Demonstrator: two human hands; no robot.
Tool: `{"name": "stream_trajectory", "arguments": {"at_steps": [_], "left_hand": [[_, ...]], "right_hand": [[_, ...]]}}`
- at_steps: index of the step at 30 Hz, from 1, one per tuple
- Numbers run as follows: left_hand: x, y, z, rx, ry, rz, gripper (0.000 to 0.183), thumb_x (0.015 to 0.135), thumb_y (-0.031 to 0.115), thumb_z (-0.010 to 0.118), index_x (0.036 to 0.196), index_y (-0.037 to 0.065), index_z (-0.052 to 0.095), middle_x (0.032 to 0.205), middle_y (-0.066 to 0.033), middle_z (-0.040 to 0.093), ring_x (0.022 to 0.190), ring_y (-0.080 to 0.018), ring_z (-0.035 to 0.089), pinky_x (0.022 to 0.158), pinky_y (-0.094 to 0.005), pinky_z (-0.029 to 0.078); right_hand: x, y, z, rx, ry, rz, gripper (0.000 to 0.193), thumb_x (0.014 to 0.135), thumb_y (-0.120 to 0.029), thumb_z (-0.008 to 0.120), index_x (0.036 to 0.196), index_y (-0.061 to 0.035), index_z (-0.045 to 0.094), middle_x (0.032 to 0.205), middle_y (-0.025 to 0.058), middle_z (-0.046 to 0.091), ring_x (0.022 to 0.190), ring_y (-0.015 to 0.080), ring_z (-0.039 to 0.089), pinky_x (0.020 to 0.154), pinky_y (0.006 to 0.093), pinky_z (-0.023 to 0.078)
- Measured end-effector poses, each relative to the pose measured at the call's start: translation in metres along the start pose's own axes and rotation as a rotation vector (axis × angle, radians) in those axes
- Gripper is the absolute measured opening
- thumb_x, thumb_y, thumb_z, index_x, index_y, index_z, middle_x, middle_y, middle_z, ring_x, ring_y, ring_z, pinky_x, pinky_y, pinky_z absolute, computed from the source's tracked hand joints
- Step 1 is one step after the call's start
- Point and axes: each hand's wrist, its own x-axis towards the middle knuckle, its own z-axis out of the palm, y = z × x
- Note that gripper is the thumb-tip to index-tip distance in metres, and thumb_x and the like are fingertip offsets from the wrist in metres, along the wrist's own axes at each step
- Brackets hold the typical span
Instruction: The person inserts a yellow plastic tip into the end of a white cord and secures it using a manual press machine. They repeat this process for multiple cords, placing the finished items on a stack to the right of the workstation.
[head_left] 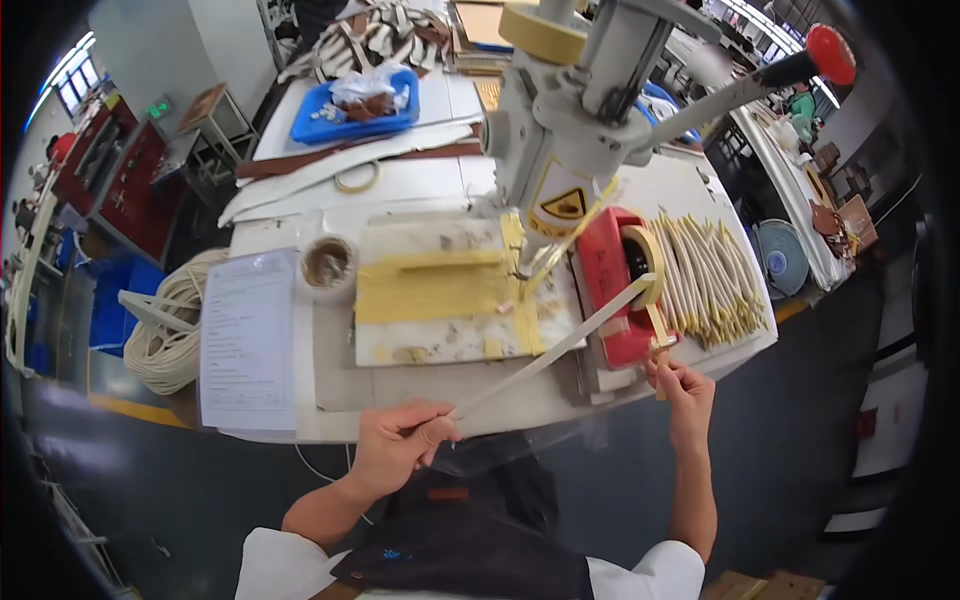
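The left hand [398,443] pinches a pale strip [555,350]; the right hand [682,385] grips tape [657,325] (fingertips partly hidden). The blue tray [352,117] holds small pieces, indistinct.

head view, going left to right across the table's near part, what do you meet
cord coil → paper sheet → tape roll → yellow-taped board → red tape dispenser → row of cream sticks

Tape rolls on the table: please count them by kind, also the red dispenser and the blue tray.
Beige tape roll in the red dispenser: 1
Roll with dark middle beside the paper sheet: 1
Thin ring by the brown strip: 1
Red dispenser: 1
Blue tray: 1
Total: 5
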Motion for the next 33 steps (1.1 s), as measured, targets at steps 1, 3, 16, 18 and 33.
{"name": "stream_trajectory", "arguments": {"at_steps": [1, 3, 16, 18, 33], "left_hand": [[-0.001, 0.000, 0.003, 0.037, -0.025, 0.008, 0.021, 0.101, 0.009, 0.064, 0.114, -0.007, 0.071, 0.089, -0.0071, 0.071, 0.059, -0.0058, 0.054, 0.049, -0.0203, 0.042], [0.002, 0.000, 0.011, 0.055, -0.079, 0.019, 0.021, 0.101, 0.009, 0.064, 0.115, -0.006, 0.070, 0.092, -0.0076, 0.071, 0.061, -0.0055, 0.055, 0.050, -0.0201, 0.043], [-0.011, -0.010, 0.034, 0.248, -0.141, 0.265, 0.020, 0.100, 0.004, 0.064, 0.118, -0.002, 0.071, 0.096, -0.0098, 0.070, 0.070, -0.0088, 0.066, 0.057, -0.0225, 0.052], [-0.012, -0.010, 0.034, 0.272, -0.137, 0.290, 0.020, 0.099, 0.003, 0.065, 0.117, -0.002, 0.071, 0.096, -0.0102, 0.070, 0.070, -0.0096, 0.067, 0.057, -0.0231, 0.053], [-0.012, -0.007, 0.033, 0.214, -0.195, 0.329, 0.012, 0.094, 0.000, 0.068, 0.105, -0.004, 0.072, 0.087, -0.0103, 0.072, 0.073, -0.0112, 0.066, 0.061, -0.0228, 0.050]], "right_hand": [[-0.002, 0.003, -0.002, 0.062, -0.010, 0.020, 0.023, 0.094, -0.010, 0.067, 0.082, 0.0096, 0.069, 0.104, 0.0172, 0.073, 0.085, 0.0180, 0.071, 0.077, 0.0287, 0.056], [-0.029, -0.020, -0.004, 0.135, -0.066, 0.007, 0.022, 0.092, -0.008, 0.067, 0.079, 0.0091, 0.070, 0.099, 0.0175, 0.074, 0.078, 0.0185, 0.072, 0.069, 0.0286, 0.058], [-0.091, -0.089, 0.112, 0.046, -0.573, -0.385, 0.011, 0.080, -0.006, 0.082, 0.078, -0.0015, 0.072, 0.071, 0.0079, 0.073, 0.059, 0.0128, 0.068, 0.055, 0.0243, 0.051], [-0.091, -0.090, 0.113, 0.034, -0.557, -0.389, 0.012, 0.080, -0.007, 0.082, 0.078, -0.0010, 0.071, 0.070, 0.0077, 0.072, 0.058, 0.0122, 0.067, 0.054, 0.0240, 0.050], [-0.085, -0.087, 0.108, -0.028, -0.631, -0.450, 0.013, 0.079, -0.011, 0.084, 0.081, -0.0041, 0.073, 0.072, 0.0055, 0.071, 0.058, 0.0159, 0.069, 0.051, 0.0267, 0.051]]}}
